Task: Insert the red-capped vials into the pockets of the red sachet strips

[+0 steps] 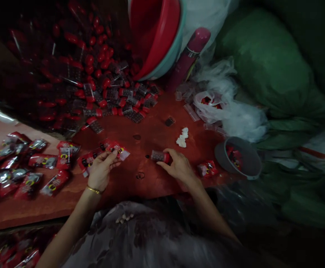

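Between the thumb and fingers of my left hand (102, 171) is a small red printed plastic bag (120, 149), its clear end pointing right. Another red bag (86, 160) lies on the table just left of that hand. My right hand (177, 165) is closed around a small clear tube with a red cap (158, 155), which lies sideways with dark contents and its cap toward the palm. A tiny dark piece (147, 156) is on the red tabletop (157, 178) at the tube's left end. The two hands are apart.
A heap of red-capped tubes (103, 85) fills the back left. Filled red bags (49, 161) lie at left. Red and teal basins (162, 44), a pink flask (190, 52), plastic bags (235, 111) and a grey bucket (246, 175) stand toward the right. White scraps (182, 137) lie mid-table.
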`<state>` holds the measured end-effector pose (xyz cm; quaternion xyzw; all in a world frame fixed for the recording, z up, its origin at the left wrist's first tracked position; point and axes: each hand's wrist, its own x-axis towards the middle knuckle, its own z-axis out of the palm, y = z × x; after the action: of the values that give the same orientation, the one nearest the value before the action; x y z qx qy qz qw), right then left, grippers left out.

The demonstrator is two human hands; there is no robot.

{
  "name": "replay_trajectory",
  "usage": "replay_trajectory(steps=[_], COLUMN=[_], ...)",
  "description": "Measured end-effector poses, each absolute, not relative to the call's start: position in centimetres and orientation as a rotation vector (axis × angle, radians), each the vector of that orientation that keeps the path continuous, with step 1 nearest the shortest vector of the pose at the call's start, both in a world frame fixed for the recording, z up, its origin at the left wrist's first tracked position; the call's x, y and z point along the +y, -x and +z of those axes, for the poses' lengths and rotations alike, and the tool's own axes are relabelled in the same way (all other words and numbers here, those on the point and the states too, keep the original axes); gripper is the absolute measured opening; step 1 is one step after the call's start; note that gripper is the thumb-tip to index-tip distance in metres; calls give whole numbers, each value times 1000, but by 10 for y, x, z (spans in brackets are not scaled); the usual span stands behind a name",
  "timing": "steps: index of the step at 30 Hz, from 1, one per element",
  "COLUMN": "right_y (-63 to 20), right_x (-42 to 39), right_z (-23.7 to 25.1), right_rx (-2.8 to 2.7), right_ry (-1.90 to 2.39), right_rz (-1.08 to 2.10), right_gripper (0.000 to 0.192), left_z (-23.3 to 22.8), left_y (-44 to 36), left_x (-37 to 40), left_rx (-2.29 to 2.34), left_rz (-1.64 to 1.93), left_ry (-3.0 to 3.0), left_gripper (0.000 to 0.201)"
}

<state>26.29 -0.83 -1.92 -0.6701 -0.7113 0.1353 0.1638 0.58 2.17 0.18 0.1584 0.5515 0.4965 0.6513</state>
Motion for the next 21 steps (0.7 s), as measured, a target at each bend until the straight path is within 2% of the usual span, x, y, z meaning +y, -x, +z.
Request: replay_trajectory(steps=[6, 10, 21], right_y=[-209, -182, -163], right_x=[-17, -15, -18], right_z=[-10, -6, -8], right_rx=[-1791, -1769, -1877], right_ry=[1635, 1556, 1641], right_rz=[436, 351, 121], right_gripper=[39, 38, 38], left_z=[6, 5, -1], left_y=[-16, -18, -20], left_x=[25, 23, 18], left_rx=[1157, 1125, 1099], left_rz=[1085, 1066, 1157], left_ry=[-246, -161, -78], left_gripper=[35, 32, 36])
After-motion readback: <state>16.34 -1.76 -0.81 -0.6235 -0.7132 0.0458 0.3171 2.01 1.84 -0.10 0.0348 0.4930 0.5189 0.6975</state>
